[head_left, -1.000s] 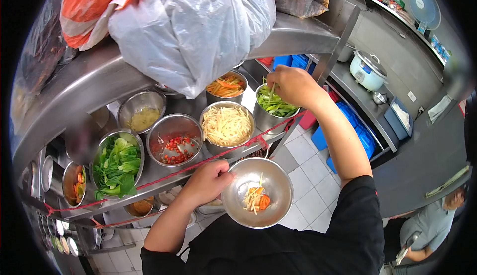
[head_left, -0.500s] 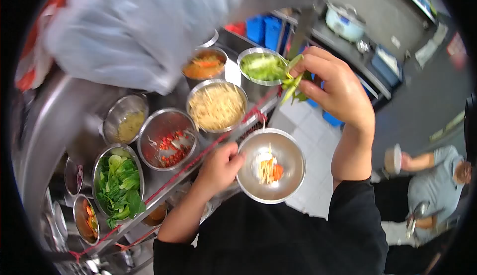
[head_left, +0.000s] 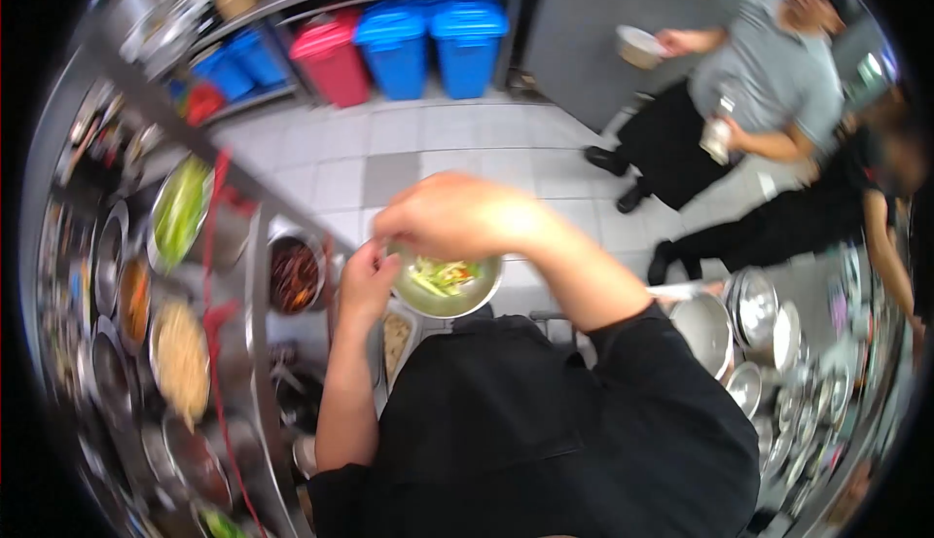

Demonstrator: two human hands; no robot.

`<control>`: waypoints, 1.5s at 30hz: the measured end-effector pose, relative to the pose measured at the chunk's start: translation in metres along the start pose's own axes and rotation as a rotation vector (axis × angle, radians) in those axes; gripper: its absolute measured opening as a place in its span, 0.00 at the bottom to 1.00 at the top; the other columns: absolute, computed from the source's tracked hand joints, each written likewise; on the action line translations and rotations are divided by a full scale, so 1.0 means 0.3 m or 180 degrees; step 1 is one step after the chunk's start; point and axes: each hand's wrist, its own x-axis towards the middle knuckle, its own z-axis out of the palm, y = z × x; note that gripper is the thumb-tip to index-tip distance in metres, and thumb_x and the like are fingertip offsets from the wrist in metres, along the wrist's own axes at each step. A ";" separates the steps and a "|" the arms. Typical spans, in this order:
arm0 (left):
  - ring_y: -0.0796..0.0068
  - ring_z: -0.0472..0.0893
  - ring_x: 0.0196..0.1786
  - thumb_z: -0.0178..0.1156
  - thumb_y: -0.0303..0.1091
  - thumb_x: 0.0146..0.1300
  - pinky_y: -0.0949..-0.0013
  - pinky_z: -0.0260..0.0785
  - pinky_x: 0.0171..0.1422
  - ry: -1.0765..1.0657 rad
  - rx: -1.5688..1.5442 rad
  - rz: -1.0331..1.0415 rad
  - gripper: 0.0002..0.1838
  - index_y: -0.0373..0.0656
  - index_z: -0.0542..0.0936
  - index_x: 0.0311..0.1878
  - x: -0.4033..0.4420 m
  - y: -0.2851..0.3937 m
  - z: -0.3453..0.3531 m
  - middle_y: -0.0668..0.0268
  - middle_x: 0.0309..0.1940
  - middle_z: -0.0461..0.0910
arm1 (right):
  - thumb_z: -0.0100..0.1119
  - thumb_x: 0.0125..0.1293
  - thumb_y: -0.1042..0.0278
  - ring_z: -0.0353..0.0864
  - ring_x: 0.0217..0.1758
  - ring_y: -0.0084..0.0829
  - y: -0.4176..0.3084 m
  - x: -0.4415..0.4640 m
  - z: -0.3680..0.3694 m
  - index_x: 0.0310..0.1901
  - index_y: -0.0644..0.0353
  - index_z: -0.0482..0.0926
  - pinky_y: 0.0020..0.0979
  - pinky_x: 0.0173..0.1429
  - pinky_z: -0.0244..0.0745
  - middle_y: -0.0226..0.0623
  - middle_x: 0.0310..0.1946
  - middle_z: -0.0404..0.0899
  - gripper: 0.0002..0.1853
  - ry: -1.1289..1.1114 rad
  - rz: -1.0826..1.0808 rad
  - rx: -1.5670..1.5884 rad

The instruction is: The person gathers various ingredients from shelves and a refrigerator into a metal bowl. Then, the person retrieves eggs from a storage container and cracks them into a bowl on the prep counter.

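Note:
A metal bowl point(head_left: 472, 295) with green, pale and orange vegetable pieces inside is held at its left rim by my left hand point(head_left: 368, 285), fingers pressed together. Over the bowl's upper left part hangs my right hand point(head_left: 452, 215), blurred, with its fingertips bent downward beside the left hand. Whether anything is between the right fingertips is hidden. At the left stand containers of green stalks point(head_left: 181, 212), pale shreds point(head_left: 182, 363) and orange strips point(head_left: 134, 304). A pot of dark red pieces point(head_left: 295, 273) sits nearer the bowl.
A person in a grey shirt point(head_left: 778, 71) holds a white container and another item. Someone in dark clothes point(head_left: 778, 227) stands beside them. Stacked metal bowls point(head_left: 754, 309) are at the right. Blue bins point(head_left: 470, 47) and a red bin point(head_left: 333, 59) stand under a far counter.
The view has turned right, away from the containers. My right hand took green stalks from their container and moved over the bowl, where green pieces now lie. My left hand still holds the bowl.

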 end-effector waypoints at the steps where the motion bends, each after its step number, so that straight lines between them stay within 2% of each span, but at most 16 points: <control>1: 0.78 0.72 0.28 0.62 0.38 0.64 0.67 0.66 0.33 -0.0224 -0.0009 0.0102 0.11 0.39 0.78 0.39 0.061 -0.040 0.062 0.65 0.22 0.73 | 0.61 0.57 0.70 0.83 0.44 0.46 0.032 -0.013 0.010 0.40 0.57 0.81 0.45 0.47 0.75 0.42 0.34 0.83 0.08 -0.0102 0.0159 -0.0003; 6: 0.63 0.84 0.43 0.64 0.41 0.63 0.61 0.74 0.47 -0.0875 0.0089 0.0280 0.27 0.38 0.73 0.62 0.293 -0.130 0.358 0.54 0.47 0.83 | 0.61 0.55 0.71 0.84 0.44 0.45 0.227 -0.090 0.040 0.42 0.56 0.83 0.43 0.47 0.77 0.42 0.36 0.85 0.12 0.0087 0.0880 -0.0022; 10: 0.64 0.84 0.44 0.63 0.42 0.64 0.61 0.74 0.47 -0.1575 0.0244 0.0476 0.27 0.36 0.73 0.61 0.510 -0.364 0.617 0.54 0.49 0.82 | 0.57 0.55 0.74 0.83 0.41 0.44 0.284 -0.186 -0.096 0.36 0.57 0.81 0.44 0.44 0.75 0.40 0.32 0.83 0.07 0.0103 0.1533 0.0359; 12: 0.68 0.85 0.34 0.60 0.35 0.66 0.67 0.77 0.28 -0.1859 0.0184 0.0672 0.21 0.33 0.76 0.58 0.555 -0.276 0.697 0.52 0.45 0.82 | 0.57 0.55 0.73 0.82 0.40 0.45 0.356 -0.237 -0.121 0.34 0.57 0.79 0.44 0.43 0.74 0.40 0.31 0.83 0.05 0.0402 0.1676 0.0370; 13: 0.68 0.85 0.32 0.58 0.31 0.64 0.65 0.77 0.29 -0.2089 0.0125 0.0087 0.21 0.32 0.76 0.58 0.576 -0.208 0.727 0.52 0.44 0.83 | 0.56 0.55 0.73 0.81 0.38 0.45 0.395 -0.263 -0.132 0.32 0.57 0.78 0.45 0.42 0.73 0.40 0.29 0.82 0.03 0.0630 0.1725 0.0418; 17: 0.66 0.85 0.30 0.55 0.26 0.60 0.64 0.78 0.30 -0.2654 0.0830 0.0765 0.23 0.33 0.75 0.60 0.851 -0.334 0.944 0.52 0.46 0.83 | 0.55 0.56 0.71 0.82 0.39 0.47 0.534 -0.410 -0.219 0.32 0.55 0.79 0.45 0.43 0.74 0.42 0.29 0.82 0.04 0.0866 0.2443 0.0322; 19: 0.51 0.82 0.53 0.56 0.36 0.59 0.54 0.73 0.56 -0.2950 0.1013 0.0615 0.25 0.43 0.75 0.61 0.938 -0.251 1.015 0.47 0.50 0.82 | 0.55 0.58 0.69 0.82 0.40 0.47 0.622 -0.495 -0.237 0.34 0.55 0.80 0.45 0.44 0.75 0.43 0.30 0.83 0.05 0.1248 0.3067 0.0320; 25: 0.48 0.82 0.53 0.54 0.33 0.58 0.52 0.72 0.57 -0.3347 0.1291 0.0976 0.23 0.44 0.76 0.59 1.095 0.036 1.221 0.47 0.49 0.82 | 0.55 0.58 0.65 0.84 0.41 0.47 1.036 -0.941 -0.100 0.40 0.53 0.83 0.44 0.47 0.77 0.44 0.36 0.85 0.11 0.2592 0.4966 0.0157; 27: 0.45 0.81 0.52 0.54 0.34 0.59 0.51 0.72 0.57 -0.3290 0.1164 0.1441 0.23 0.43 0.75 0.58 1.124 0.112 1.305 0.46 0.48 0.82 | 0.59 0.64 0.57 0.85 0.37 0.36 1.164 -1.126 0.029 0.44 0.56 0.81 0.40 0.39 0.79 0.41 0.34 0.85 0.14 0.2734 0.5303 0.0431; 29: 0.45 0.81 0.52 0.55 0.34 0.59 0.51 0.72 0.57 -0.3169 0.1100 0.1549 0.23 0.43 0.75 0.58 1.157 0.137 1.407 0.45 0.48 0.82 | 0.60 0.66 0.44 0.85 0.37 0.34 1.245 -1.242 0.113 0.50 0.56 0.80 0.39 0.36 0.83 0.41 0.42 0.84 0.23 0.2738 0.5742 0.2072; 33: 0.45 0.82 0.52 0.54 0.32 0.58 0.54 0.73 0.57 -0.3153 0.0562 0.1480 0.24 0.43 0.75 0.59 1.257 0.073 1.656 0.46 0.48 0.82 | 0.58 0.64 0.34 0.85 0.46 0.40 1.334 -1.388 0.215 0.64 0.55 0.72 0.40 0.41 0.86 0.49 0.56 0.76 0.37 0.3082 0.5276 0.4038; 35: 0.52 0.84 0.50 0.53 0.29 0.57 0.56 0.74 0.55 -0.3300 0.0628 0.0974 0.22 0.40 0.76 0.58 1.298 0.123 1.743 0.49 0.45 0.84 | 0.60 0.65 0.36 0.85 0.39 0.35 1.392 -1.468 0.203 0.65 0.54 0.72 0.35 0.37 0.86 0.45 0.54 0.75 0.36 0.3156 0.5010 0.4417; 37: 0.55 0.85 0.48 0.54 0.30 0.58 0.58 0.75 0.51 -0.3550 0.0738 0.0237 0.20 0.40 0.78 0.56 1.352 0.165 1.842 0.50 0.44 0.84 | 0.63 0.64 0.45 0.85 0.33 0.30 1.465 -1.562 0.170 0.59 0.54 0.75 0.33 0.32 0.85 0.40 0.48 0.76 0.28 0.2915 0.4849 0.4401; 39: 0.58 0.84 0.47 0.55 0.31 0.58 0.60 0.75 0.52 -0.3098 0.0832 0.1284 0.20 0.38 0.78 0.55 1.415 0.119 1.988 0.51 0.44 0.84 | 0.68 0.60 0.52 0.86 0.32 0.37 1.528 -1.644 0.082 0.52 0.58 0.75 0.42 0.33 0.85 0.45 0.45 0.79 0.24 0.2642 0.4976 0.4094; 40: 0.60 0.83 0.50 0.55 0.31 0.57 0.61 0.73 0.55 -0.3503 0.0758 0.0710 0.22 0.36 0.78 0.56 1.389 0.276 2.001 0.51 0.46 0.84 | 0.69 0.58 0.55 0.85 0.30 0.38 1.574 -1.702 0.063 0.51 0.59 0.74 0.42 0.30 0.85 0.46 0.41 0.80 0.25 0.2613 0.4884 0.4004; 45: 0.62 0.84 0.43 0.54 0.28 0.56 0.61 0.78 0.44 -0.3892 0.0564 0.1115 0.23 0.34 0.75 0.57 1.464 0.367 2.419 0.55 0.45 0.82 | 0.65 0.56 0.64 0.85 0.27 0.38 1.582 -1.901 -0.122 0.44 0.60 0.74 0.40 0.27 0.85 0.47 0.33 0.80 0.16 0.2952 0.5301 0.3422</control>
